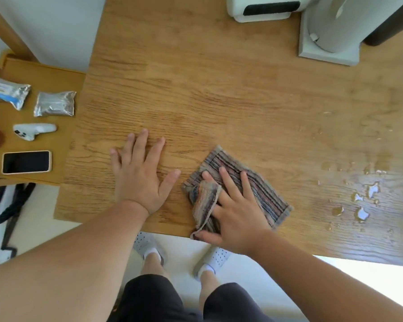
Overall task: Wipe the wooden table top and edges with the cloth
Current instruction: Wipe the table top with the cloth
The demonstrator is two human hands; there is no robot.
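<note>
A wooden table top (230, 94) fills most of the view. A striped brown cloth (265, 191) lies flat near the table's front edge, one corner folded over. My right hand (233, 210) presses down on the cloth, fingers spread, thumb at the front edge. My left hand (140, 173) rests flat on the bare wood to the left of the cloth, fingers apart, holding nothing. Water droplets and small puddles (363, 201) sit on the wood to the right of the cloth.
A white appliance (263, 8) and a grey stand base (328, 40) stand at the back of the table. A lower side surface at left holds two foil packets (54, 103), a white controller (34, 130) and a phone (26, 161). My feet (149, 247) are below the front edge.
</note>
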